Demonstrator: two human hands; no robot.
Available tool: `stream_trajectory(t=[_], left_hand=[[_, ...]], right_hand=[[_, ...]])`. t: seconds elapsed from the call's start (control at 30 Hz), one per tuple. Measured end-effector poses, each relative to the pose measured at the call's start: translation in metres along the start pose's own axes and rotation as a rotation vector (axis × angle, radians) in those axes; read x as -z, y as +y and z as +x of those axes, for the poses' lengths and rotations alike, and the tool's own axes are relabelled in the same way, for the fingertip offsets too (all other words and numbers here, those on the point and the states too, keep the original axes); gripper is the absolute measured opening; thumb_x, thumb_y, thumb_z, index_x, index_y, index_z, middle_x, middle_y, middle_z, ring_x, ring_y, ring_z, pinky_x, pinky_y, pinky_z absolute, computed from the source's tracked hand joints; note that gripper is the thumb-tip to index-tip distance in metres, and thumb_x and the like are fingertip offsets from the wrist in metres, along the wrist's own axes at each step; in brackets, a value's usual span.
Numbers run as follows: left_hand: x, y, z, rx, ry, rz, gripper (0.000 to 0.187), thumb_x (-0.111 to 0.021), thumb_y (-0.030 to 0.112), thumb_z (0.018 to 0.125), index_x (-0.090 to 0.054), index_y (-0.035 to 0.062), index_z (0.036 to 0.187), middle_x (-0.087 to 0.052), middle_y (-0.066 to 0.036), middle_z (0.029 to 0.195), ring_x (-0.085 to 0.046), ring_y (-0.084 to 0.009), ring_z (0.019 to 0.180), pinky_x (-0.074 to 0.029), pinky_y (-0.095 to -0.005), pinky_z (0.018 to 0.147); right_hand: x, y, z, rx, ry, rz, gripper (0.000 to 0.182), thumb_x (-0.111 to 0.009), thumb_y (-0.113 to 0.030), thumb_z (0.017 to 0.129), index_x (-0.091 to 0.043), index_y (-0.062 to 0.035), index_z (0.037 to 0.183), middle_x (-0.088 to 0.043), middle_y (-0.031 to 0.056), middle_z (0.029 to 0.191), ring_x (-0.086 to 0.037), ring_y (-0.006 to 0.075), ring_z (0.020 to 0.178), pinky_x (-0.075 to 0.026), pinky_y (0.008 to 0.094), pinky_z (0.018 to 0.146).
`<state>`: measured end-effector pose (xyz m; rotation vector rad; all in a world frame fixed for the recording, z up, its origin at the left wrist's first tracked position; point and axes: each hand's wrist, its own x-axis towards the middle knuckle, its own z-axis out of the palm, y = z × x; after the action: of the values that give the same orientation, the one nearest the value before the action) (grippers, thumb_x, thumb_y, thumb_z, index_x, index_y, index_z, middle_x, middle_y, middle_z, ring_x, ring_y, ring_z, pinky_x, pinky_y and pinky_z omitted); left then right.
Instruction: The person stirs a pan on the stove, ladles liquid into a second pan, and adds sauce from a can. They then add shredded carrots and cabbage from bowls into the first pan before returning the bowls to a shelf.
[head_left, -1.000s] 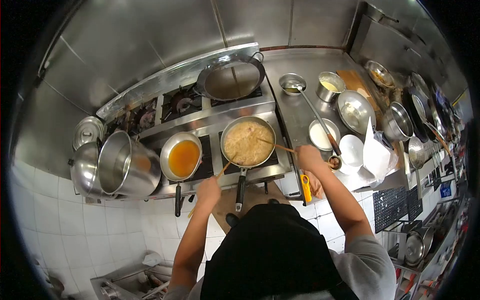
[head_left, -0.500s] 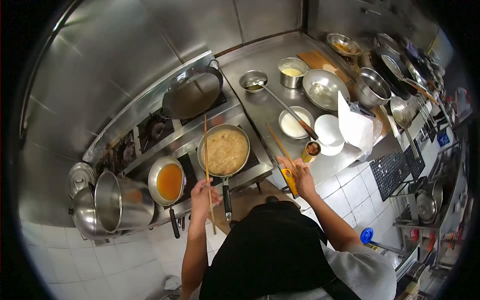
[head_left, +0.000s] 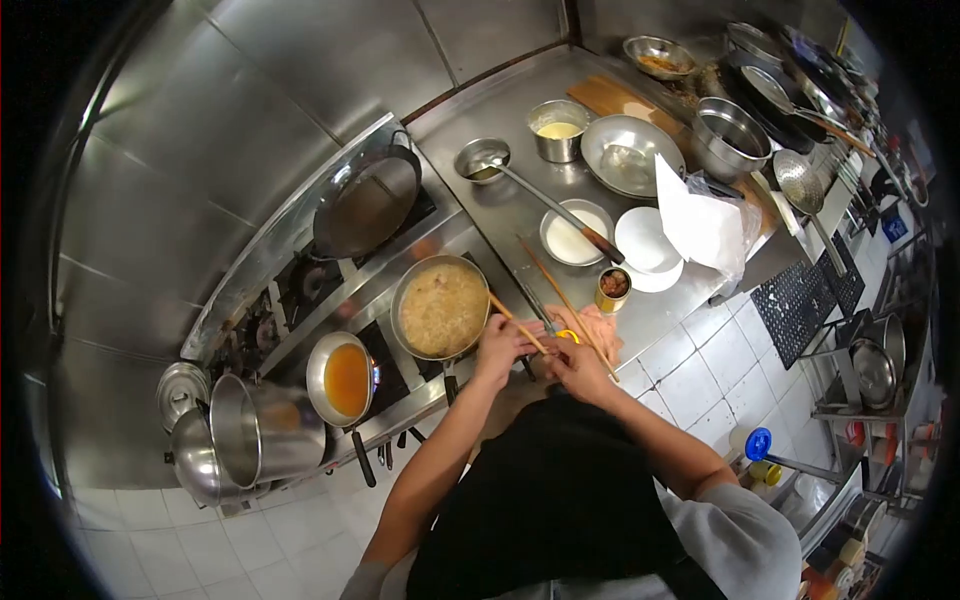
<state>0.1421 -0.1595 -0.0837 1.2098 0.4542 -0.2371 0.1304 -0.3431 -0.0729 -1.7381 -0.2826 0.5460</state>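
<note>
My left hand (head_left: 497, 350), fingers closed, is on a wooden chopstick (head_left: 512, 315) just right of the pan of bubbling pale broth (head_left: 443, 307). The chopstick's lower end reaches the fingertips of my right hand (head_left: 577, 370). A second long chopstick (head_left: 562, 287) slants past my right hand, which appears closed around its lower part; the exact grip is partly hidden. Beneath it, at the counter's edge, are a crumpled pinkish cloth (head_left: 598, 328) and a yellow handle (head_left: 567, 336). An opened can with brown contents (head_left: 613, 287) stands just beyond the cloth.
A smaller pan of orange liquid (head_left: 346, 380) sits over a lit burner, beside a large pot (head_left: 262, 430). Behind is a dark wok (head_left: 366, 205). On the counter stand a bowl of white liquid (head_left: 575, 235), a ladle (head_left: 560, 210), white bowls (head_left: 647, 240) and a wide steel bowl (head_left: 630, 155).
My left hand has moved right with its chopstick, from in front of the broth pan to beside my right hand. My right hand has shifted slightly left and down.
</note>
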Motion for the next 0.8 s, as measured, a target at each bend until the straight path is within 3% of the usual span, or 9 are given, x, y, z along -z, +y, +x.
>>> stream_trajectory(t=[0.07,0.13,0.17,0.27,0.3,0.57,0.67,0.73,0.8], left_hand=[[-0.003,-0.01,-0.002,0.059,-0.047,0.129,0.02,-0.041,0.023,0.103,-0.044,0.0042,0.11,-0.064,-0.021,0.113,-0.068,-0.0287,0.097,-0.055,-0.0369,0.079],[-0.003,-0.015,-0.013,0.127,-0.104,0.258,0.024,-0.043,0.025,0.103,-0.046,0.0039,0.113,-0.065,-0.018,0.113,-0.067,-0.0271,0.099,-0.055,-0.0357,0.079],[0.0,-0.018,-0.023,0.163,-0.186,0.313,0.028,-0.047,0.029,0.101,-0.049,0.0044,0.114,-0.066,-0.015,0.111,-0.068,-0.0237,0.095,-0.054,-0.0326,0.075],[0.019,-0.028,-0.055,0.273,-0.317,0.367,0.031,-0.046,0.027,0.102,-0.051,0.0024,0.12,-0.065,-0.015,0.115,-0.067,-0.0238,0.1,-0.054,-0.0316,0.078],[0.028,-0.033,-0.067,0.273,-0.316,0.372,0.031,-0.049,0.029,0.101,-0.052,0.0035,0.119,-0.066,-0.013,0.112,-0.066,-0.0211,0.099,-0.053,-0.0306,0.078],[0.074,-0.048,-0.128,0.181,-0.307,0.193,0.035,-0.051,0.028,0.1,-0.053,0.0035,0.125,-0.063,-0.012,0.116,-0.058,-0.0168,0.111,-0.045,-0.0272,0.094],[0.067,-0.016,-0.137,0.151,-0.35,0.329,0.037,-0.051,0.029,0.1,-0.054,0.004,0.128,-0.062,-0.009,0.117,-0.057,-0.0142,0.109,-0.044,-0.0263,0.094],[0.063,0.004,-0.143,0.146,-0.473,0.474,0.04,-0.049,0.033,0.101,-0.056,0.0067,0.13,-0.06,-0.01,0.124,-0.053,-0.0204,0.119,-0.038,-0.0319,0.104],[0.068,0.011,-0.143,0.142,-0.571,0.514,0.04,-0.049,0.033,0.101,-0.056,0.0079,0.131,-0.058,-0.01,0.127,-0.051,-0.0208,0.122,-0.037,-0.033,0.105]], right_hand=[[-0.002,0.017,-0.005,0.033,0.047,0.108,0.028,-0.061,-0.008,0.089,-0.061,-0.0002,0.116,-0.068,0.0152,0.088,-0.066,0.0241,0.076,-0.05,0.0343,0.066],[0.003,0.047,-0.004,0.086,0.253,-0.147,0.029,-0.06,-0.005,0.088,-0.06,-0.0003,0.117,-0.067,0.0179,0.085,-0.065,0.0292,0.072,-0.049,0.0363,0.064],[0.011,0.055,-0.006,0.116,0.315,-0.216,0.028,-0.06,-0.005,0.086,-0.06,-0.0001,0.114,-0.065,0.0218,0.088,-0.063,0.0362,0.079,-0.049,0.0409,0.07],[0.038,0.075,-0.004,0.343,0.417,-0.527,0.026,-0.061,-0.009,0.088,-0.06,0.0022,0.112,-0.063,0.0237,0.096,-0.063,0.0376,0.086,-0.05,0.0405,0.075],[0.042,0.08,-0.004,0.22,0.385,-0.396,0.026,-0.06,-0.007,0.086,-0.059,0.0016,0.111,-0.061,0.0253,0.1,-0.058,0.0434,0.094,-0.048,0.044,0.082],[0.045,0.09,0.011,0.289,0.401,-0.676,0.038,-0.064,-0.01,0.082,-0.055,-0.0026,0.118,-0.059,0.0211,0.098,-0.055,0.0408,0.093,-0.047,0.0474,0.08],[0.039,0.083,0.016,0.162,0.4,-0.768,0.044,-0.069,-0.012,0.078,-0.054,-0.0033,0.119,-0.058,0.0196,0.103,-0.055,0.0402,0.097,-0.047,0.0472,0.081],[0.034,0.074,0.01,0.109,0.427,-0.866,0.047,-0.071,-0.011,0.076,-0.054,-0.0045,0.119,-0.057,0.019,0.109,-0.054,0.0399,0.1,-0.047,0.0471,0.081],[0.032,0.069,0.002,0.215,0.503,-0.85,0.045,-0.069,-0.009,0.077,-0.054,-0.004,0.12,-0.056,0.0189,0.112,-0.054,0.0392,0.101,-0.047,0.0458,0.083]])
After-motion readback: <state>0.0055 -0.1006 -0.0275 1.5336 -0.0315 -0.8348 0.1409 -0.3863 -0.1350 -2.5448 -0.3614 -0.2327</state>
